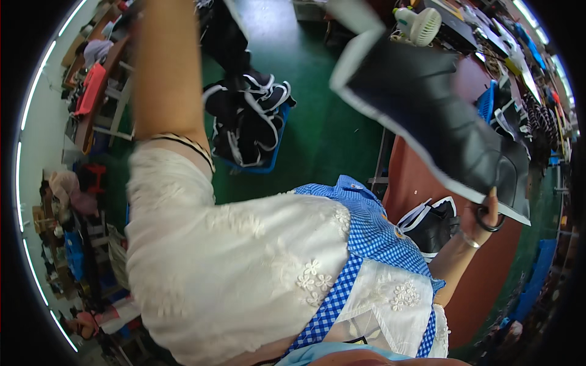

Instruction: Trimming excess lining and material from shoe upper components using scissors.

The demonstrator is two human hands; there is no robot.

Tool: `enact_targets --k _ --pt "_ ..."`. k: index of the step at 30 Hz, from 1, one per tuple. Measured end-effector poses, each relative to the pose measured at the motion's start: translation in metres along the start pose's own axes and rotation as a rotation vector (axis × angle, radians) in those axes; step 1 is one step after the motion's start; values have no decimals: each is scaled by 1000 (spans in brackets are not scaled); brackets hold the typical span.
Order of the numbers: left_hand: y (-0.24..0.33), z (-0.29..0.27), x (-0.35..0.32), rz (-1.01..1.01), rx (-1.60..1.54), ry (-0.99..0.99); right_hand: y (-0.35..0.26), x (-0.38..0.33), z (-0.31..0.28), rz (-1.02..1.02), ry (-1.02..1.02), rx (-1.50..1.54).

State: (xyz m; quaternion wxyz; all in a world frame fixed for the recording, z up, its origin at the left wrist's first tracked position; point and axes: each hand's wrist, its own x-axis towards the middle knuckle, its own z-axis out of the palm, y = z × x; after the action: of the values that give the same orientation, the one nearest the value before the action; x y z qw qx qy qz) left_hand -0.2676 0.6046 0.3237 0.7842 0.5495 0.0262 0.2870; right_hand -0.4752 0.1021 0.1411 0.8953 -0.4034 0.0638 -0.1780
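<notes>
My left arm reaches up and away past the top edge, so its hand is out of sight. To the right, my right hand (490, 215) is closed on the lower edge of a large black shoe upper (427, 91) with pale edging, which stretches up to the left, partly blurred. At the fingers shows a black ring (490, 221), perhaps a scissor handle; I cannot tell. A black shoe upper with white laces (430, 222) lies near my right wrist on the reddish-brown tabletop (482, 274).
On the green floor (323, 128) stands a blue basket (278, 143) heaped with black, white-edged shoe uppers (244, 122). A pale green fan (420, 25) and a cluttered bench lie at the far right. A red tray (91, 88) is on a table at the left.
</notes>
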Motion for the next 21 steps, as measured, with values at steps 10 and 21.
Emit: enact_targets --k 10,21 --pt "-62 210 -120 78 1313 -1056 -108 18 -213 -659 530 203" --pt "-534 202 -374 -90 64 -2382 -82 30 -137 -1187 -40 -1589"
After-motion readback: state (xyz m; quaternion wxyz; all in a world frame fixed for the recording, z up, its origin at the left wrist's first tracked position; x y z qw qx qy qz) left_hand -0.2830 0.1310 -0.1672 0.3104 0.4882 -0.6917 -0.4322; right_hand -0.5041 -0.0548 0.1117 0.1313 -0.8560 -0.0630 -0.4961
